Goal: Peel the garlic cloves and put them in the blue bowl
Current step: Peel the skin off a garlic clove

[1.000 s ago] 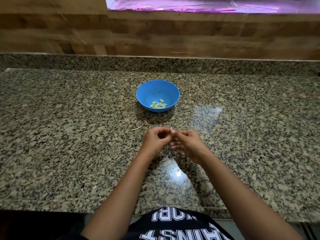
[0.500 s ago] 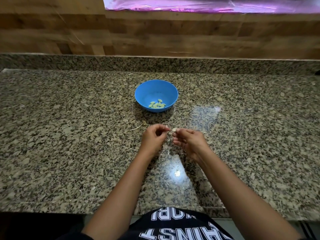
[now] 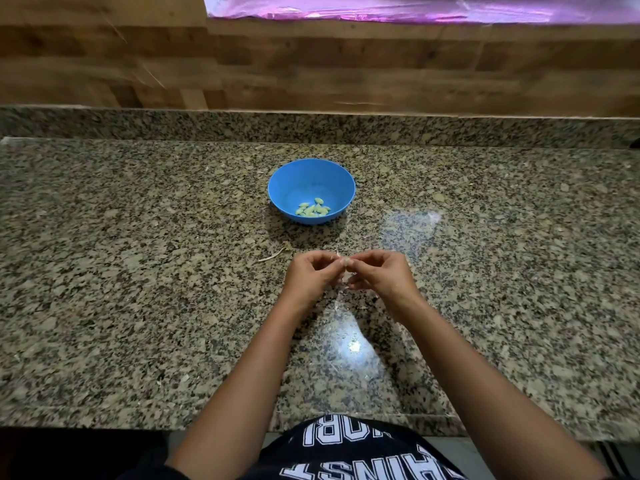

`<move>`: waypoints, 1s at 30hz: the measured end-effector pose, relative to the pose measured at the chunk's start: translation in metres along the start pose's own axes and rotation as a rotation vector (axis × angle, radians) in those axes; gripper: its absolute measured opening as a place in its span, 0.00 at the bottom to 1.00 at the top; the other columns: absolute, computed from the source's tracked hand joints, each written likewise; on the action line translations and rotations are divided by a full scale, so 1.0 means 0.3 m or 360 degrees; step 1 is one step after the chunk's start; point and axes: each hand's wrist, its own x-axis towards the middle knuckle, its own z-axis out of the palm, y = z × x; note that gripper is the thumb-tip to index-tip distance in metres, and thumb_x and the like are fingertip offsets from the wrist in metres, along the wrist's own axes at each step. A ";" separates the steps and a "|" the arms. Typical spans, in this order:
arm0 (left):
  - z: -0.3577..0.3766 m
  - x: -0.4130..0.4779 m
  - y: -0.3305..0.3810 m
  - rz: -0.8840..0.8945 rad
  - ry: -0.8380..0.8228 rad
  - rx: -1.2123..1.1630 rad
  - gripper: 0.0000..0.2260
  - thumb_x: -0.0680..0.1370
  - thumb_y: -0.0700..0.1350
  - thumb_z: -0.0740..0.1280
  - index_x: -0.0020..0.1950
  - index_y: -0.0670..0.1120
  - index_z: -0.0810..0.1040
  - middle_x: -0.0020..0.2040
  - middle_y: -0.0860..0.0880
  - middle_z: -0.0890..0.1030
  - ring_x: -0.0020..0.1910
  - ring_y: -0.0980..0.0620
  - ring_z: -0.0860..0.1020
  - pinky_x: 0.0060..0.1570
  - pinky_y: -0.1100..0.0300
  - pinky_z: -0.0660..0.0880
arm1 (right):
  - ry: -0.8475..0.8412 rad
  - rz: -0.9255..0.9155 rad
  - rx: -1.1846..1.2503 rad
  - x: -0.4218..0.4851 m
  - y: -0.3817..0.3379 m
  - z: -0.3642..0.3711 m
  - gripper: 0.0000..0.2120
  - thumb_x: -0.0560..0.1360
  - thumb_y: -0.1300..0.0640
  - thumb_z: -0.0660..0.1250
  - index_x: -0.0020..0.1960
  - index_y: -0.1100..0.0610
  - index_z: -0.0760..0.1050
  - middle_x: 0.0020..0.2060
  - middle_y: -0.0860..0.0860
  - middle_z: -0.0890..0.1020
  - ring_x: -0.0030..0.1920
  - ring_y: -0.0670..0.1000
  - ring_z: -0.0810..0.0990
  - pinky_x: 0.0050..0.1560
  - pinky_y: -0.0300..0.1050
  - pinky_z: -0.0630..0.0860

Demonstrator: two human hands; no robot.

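A: What differs from one second ago?

B: The left hand (image 3: 311,276) and right hand (image 3: 379,276) lie slightly farther toward 12 o'clock, nearer the blue bowl (image 3: 304,181).

A: And from half a second ago?

B: The gap then open between the hands has closed from 9 and 3 o'clock. The fingertips (image 3: 333,263) meet again round the garlic clove (image 3: 343,261), which is less exposed than before and now shows as a pale speck.
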 end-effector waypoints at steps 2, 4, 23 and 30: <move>-0.003 0.004 0.004 -0.0080 -0.0035 -0.0157 0.02 0.74 0.38 0.69 0.45 0.39 0.81 0.39 0.42 0.82 0.35 0.50 0.79 0.39 0.59 0.80 | -0.0017 0.0002 0.0034 0.000 0.001 -0.002 0.04 0.72 0.65 0.70 0.45 0.66 0.79 0.37 0.61 0.82 0.32 0.53 0.80 0.35 0.43 0.80; -0.004 0.003 0.011 -0.0163 -0.0071 -0.0289 0.02 0.75 0.36 0.68 0.44 0.38 0.80 0.37 0.42 0.81 0.31 0.53 0.78 0.31 0.64 0.77 | -0.0024 0.0007 0.0101 0.002 0.004 -0.005 0.03 0.72 0.67 0.68 0.45 0.66 0.78 0.36 0.60 0.82 0.31 0.52 0.80 0.34 0.42 0.80; 0.030 0.014 -0.002 -0.0084 0.0224 -0.0050 0.02 0.77 0.40 0.67 0.48 0.43 0.78 0.43 0.44 0.81 0.37 0.53 0.79 0.35 0.62 0.77 | 0.0040 0.0388 0.1009 0.015 0.025 -0.005 0.07 0.75 0.74 0.60 0.47 0.69 0.76 0.42 0.61 0.80 0.39 0.54 0.82 0.42 0.41 0.82; 0.038 0.020 0.002 0.0164 0.0072 0.0427 0.06 0.73 0.43 0.72 0.49 0.45 0.80 0.43 0.47 0.83 0.43 0.51 0.81 0.43 0.59 0.80 | 0.0056 0.0374 0.0810 0.021 0.017 0.000 0.09 0.74 0.76 0.59 0.44 0.68 0.76 0.42 0.62 0.81 0.41 0.54 0.83 0.43 0.41 0.81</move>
